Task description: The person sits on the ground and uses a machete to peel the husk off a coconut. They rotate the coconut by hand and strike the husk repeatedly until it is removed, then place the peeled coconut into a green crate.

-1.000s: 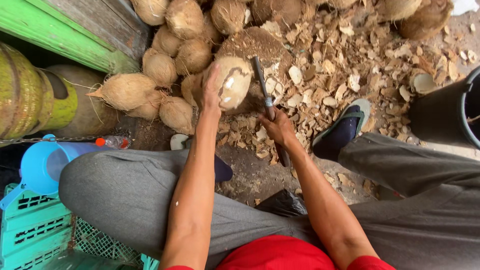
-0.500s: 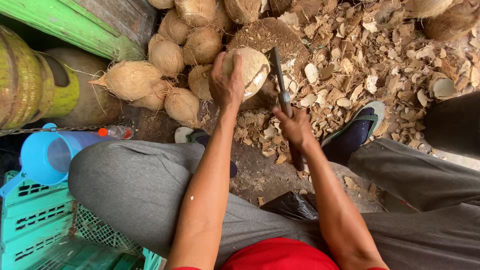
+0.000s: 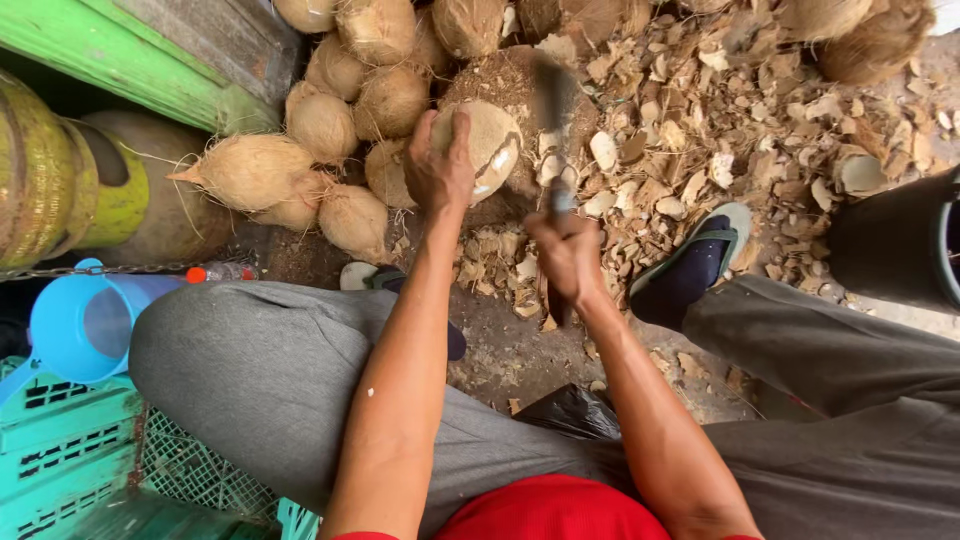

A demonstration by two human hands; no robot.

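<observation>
My left hand (image 3: 440,165) grips a partly peeled coconut (image 3: 492,145), pale and round, holding it on a round wooden block (image 3: 500,75). My right hand (image 3: 568,255) is closed on the handle of a knife (image 3: 553,110). Its dark blade is blurred with motion and points up beside the coconut's right side. My knees in grey trousers frame the spot, and my right foot in a dark sock and sandal (image 3: 695,262) rests on the ground to the right.
A heap of husked brown coconuts (image 3: 330,130) lies left and behind the block. Shell chips (image 3: 720,130) cover the ground to the right. A black bucket (image 3: 895,240) stands at right. A blue jug (image 3: 85,325), teal crates (image 3: 60,450) and a green beam (image 3: 130,60) are at left.
The knife has swung from leaning beside the coconut to upright and blurred. My left hand has shifted its hold on the coconut, and the view has moved closer.
</observation>
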